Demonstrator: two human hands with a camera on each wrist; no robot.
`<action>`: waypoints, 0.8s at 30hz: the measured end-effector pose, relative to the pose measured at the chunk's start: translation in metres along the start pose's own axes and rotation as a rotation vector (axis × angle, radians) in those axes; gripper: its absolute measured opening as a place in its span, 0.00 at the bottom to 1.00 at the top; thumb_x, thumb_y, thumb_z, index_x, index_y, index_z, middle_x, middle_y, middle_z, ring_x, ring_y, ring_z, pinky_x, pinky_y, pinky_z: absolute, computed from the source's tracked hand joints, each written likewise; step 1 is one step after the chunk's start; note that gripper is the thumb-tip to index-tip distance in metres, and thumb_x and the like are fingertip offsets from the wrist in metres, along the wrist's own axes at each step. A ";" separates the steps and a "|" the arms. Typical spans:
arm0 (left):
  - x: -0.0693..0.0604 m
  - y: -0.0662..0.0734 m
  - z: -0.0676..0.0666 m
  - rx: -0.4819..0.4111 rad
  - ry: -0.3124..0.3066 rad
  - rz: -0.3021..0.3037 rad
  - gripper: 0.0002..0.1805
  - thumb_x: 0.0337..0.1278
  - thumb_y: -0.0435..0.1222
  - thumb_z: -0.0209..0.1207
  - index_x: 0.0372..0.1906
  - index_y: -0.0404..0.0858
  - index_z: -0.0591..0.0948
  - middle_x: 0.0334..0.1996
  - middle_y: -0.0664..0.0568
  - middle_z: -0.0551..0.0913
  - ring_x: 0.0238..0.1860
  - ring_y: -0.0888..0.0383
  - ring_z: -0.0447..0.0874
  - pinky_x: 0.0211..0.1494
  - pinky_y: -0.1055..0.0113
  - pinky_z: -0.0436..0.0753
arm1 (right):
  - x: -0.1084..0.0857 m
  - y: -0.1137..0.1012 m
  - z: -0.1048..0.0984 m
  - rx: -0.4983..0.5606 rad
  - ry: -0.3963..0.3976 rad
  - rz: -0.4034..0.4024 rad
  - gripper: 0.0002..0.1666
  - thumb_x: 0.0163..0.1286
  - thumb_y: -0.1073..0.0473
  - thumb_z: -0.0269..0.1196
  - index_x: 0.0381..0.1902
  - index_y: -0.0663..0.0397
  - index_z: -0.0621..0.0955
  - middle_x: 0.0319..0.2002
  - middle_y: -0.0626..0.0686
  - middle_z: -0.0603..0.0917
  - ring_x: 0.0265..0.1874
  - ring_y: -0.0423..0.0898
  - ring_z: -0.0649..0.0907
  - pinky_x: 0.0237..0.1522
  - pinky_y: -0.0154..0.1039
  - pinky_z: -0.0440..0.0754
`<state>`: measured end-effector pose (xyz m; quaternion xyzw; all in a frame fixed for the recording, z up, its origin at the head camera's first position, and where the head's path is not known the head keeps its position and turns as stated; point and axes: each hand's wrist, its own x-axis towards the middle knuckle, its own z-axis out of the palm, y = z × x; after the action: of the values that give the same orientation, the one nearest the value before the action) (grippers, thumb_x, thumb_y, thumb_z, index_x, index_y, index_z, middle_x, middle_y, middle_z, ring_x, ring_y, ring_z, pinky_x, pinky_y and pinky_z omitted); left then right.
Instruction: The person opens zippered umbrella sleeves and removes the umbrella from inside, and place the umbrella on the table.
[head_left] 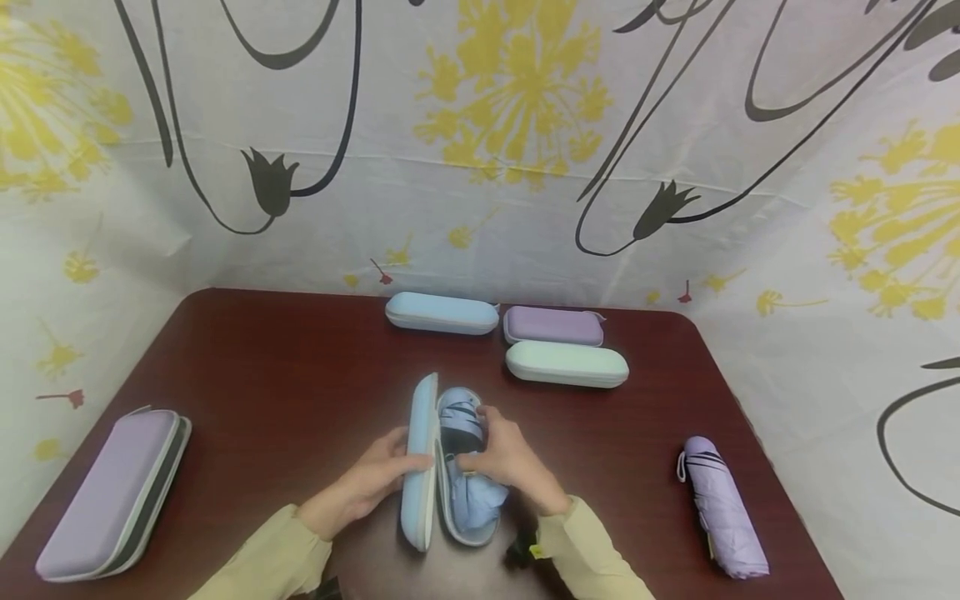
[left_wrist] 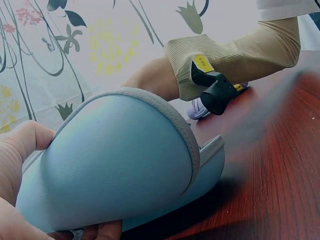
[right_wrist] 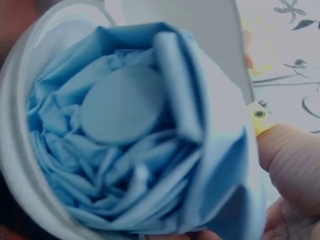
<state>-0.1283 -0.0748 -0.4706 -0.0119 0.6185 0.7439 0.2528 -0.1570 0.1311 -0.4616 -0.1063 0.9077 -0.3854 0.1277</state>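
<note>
A light blue zip case [head_left: 417, 475] stands unzipped near the front middle of the table, its lid raised on the left. Inside its other half lies a folded blue umbrella [head_left: 477, 500], its cloth bunched loosely around a round end in the right wrist view. My left hand [head_left: 371, 473] grips the lid, thumb on one side and fingers beneath, as the left wrist view shows. With thumb and fingers my right hand [head_left: 513, 454] holds the umbrella at its middle. Beside that thumb shows a small yellow tag [right_wrist: 261, 120]. The undersides of the fingers are partly hidden.
At the back of the table [head_left: 300, 350] lie a blue case [head_left: 442, 313], a purple case [head_left: 553, 326] and a mint green case [head_left: 567, 364]. A larger purple case [head_left: 112, 496] rests at the left, a folded lilac umbrella [head_left: 723, 508] at the right.
</note>
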 end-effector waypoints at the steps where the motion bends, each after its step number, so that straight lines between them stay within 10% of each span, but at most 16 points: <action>1: 0.000 0.000 0.000 0.002 0.006 -0.002 0.44 0.50 0.33 0.59 0.68 0.23 0.49 0.59 0.27 0.67 0.55 0.44 0.73 0.57 0.51 0.73 | 0.000 0.002 -0.001 0.010 -0.003 -0.008 0.49 0.45 0.55 0.71 0.62 0.72 0.65 0.47 0.64 0.78 0.42 0.51 0.77 0.45 0.48 0.78; 24: -0.004 0.004 0.008 0.049 0.073 -0.002 0.40 0.51 0.34 0.62 0.65 0.24 0.56 0.54 0.30 0.72 0.49 0.49 0.77 0.56 0.51 0.74 | 0.001 0.004 0.000 0.122 0.034 0.017 0.48 0.48 0.52 0.71 0.62 0.72 0.66 0.51 0.65 0.77 0.46 0.54 0.78 0.48 0.49 0.77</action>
<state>-0.1243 -0.0696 -0.4643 -0.0335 0.6453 0.7273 0.2312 -0.1585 0.1334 -0.4649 -0.0838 0.8853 -0.4408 0.1218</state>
